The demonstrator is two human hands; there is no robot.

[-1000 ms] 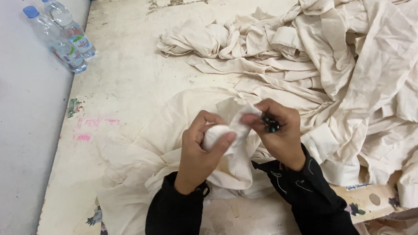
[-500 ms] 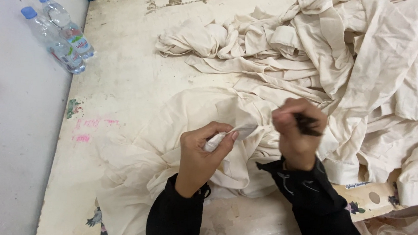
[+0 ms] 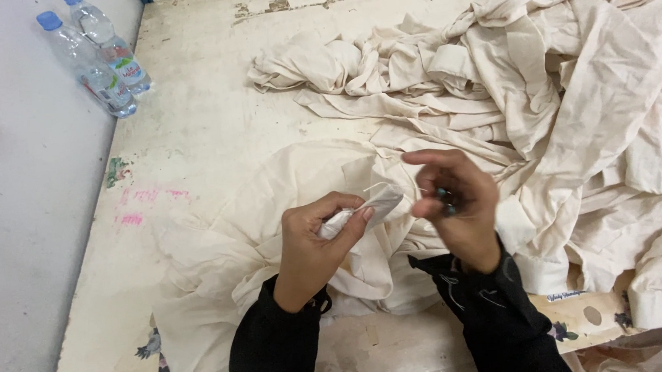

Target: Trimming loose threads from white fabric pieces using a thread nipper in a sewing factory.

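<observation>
We take this for a garment or textile workshop — a big worktable (image 3: 213,139) with chipped, paint-stained white surface, heaped with unfinished cream cotton garments (image 3: 555,96), two plastic water bottles (image 3: 97,58) standing at its far corner beside a plain wall (image 3: 19,228).

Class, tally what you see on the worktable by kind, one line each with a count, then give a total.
Plastic water bottles: 2, one beside the other, at the table's far left edge.
Heaps of cream cloth: 2, one far right, one under the hands.
Small dark tool: 1, in the right hand.
Hands: 2; the left hand pinches a fold.
Total: 7
</observation>
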